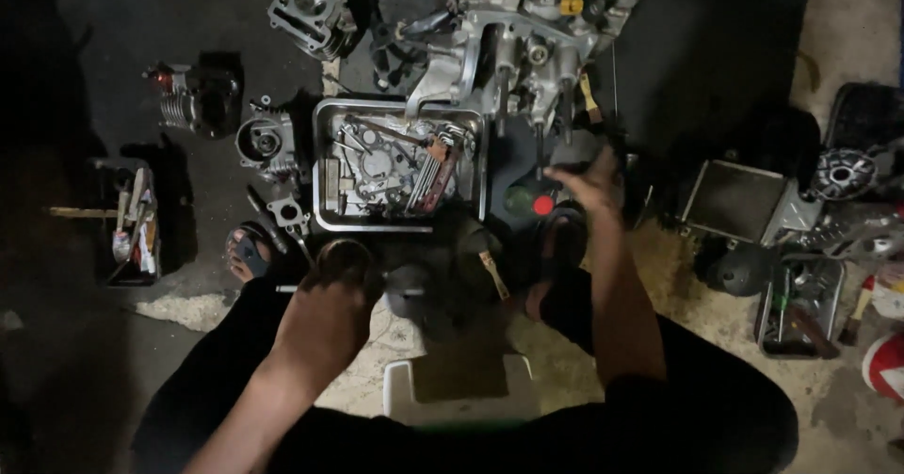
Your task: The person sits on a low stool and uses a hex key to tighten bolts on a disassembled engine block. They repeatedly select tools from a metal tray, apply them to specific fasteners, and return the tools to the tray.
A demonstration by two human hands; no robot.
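Note:
My left hand point(331, 290) is low in the middle, fingers curled into a fist around a thin metal rod point(285, 289) that sticks out to both sides. It hovers just in front of a steel tray point(320, 168) holding a gasket, hex keys and small parts. My right hand point(589, 182) reaches forward with its fingers apart, blurred, beside a screwdriver with a dark handle and red cap point(539, 203) standing against the engine case point(513, 36). Nothing shows inside that hand.
A finned cylinder point(306, 3) and cylinder heads point(264, 140) lie to the left on the dark floor, with a small tool caddy point(132, 224) further left. A radiator point(730, 201), a toolbox point(800, 305) and other parts crowd the right. I sit on a white stool point(400, 389).

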